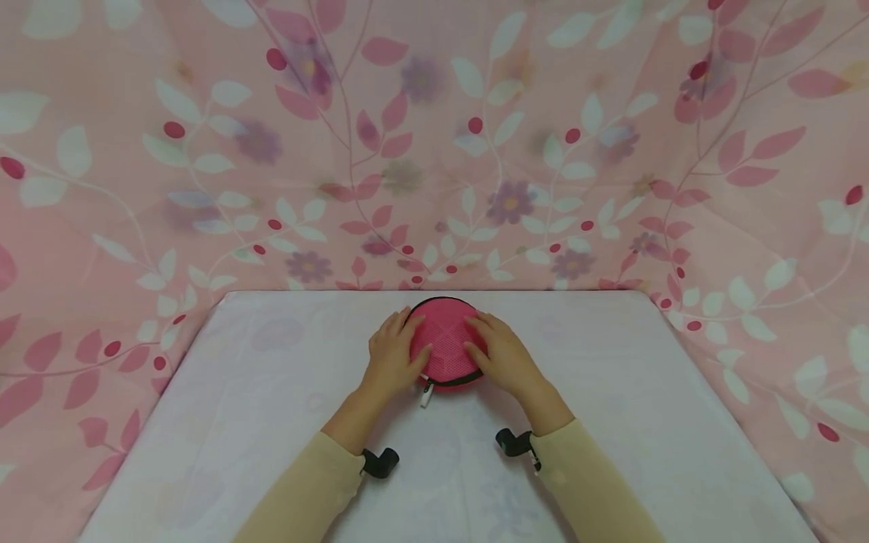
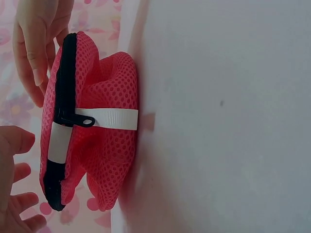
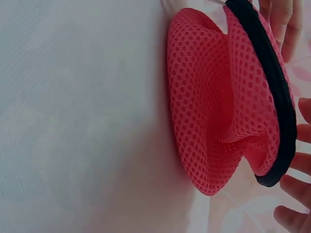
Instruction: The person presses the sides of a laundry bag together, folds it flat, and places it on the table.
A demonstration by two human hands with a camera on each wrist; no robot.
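A round pink mesh pouch [image 1: 444,339] with a black zipper edge lies near the far side of the table; its side sags into folds in the right wrist view. A black zipper pull [image 2: 80,119] and a white strap [image 2: 116,119] show in the left wrist view. My left hand [image 1: 394,354] is at the pouch's left side, fingers spread and relaxed. Opposite it, my right hand [image 1: 505,354] reaches over the right side with loosely bent fingers. In the wrist views, gaps show between several fingertips and the pouch; whether any finger touches it I cannot tell.
A white cloth covers the table [image 1: 285,407]. Behind and beside it hangs a pink floral curtain [image 1: 434,151]. Small black devices [image 1: 382,463] sit at both wrists, by the beige sleeves [image 1: 591,483].
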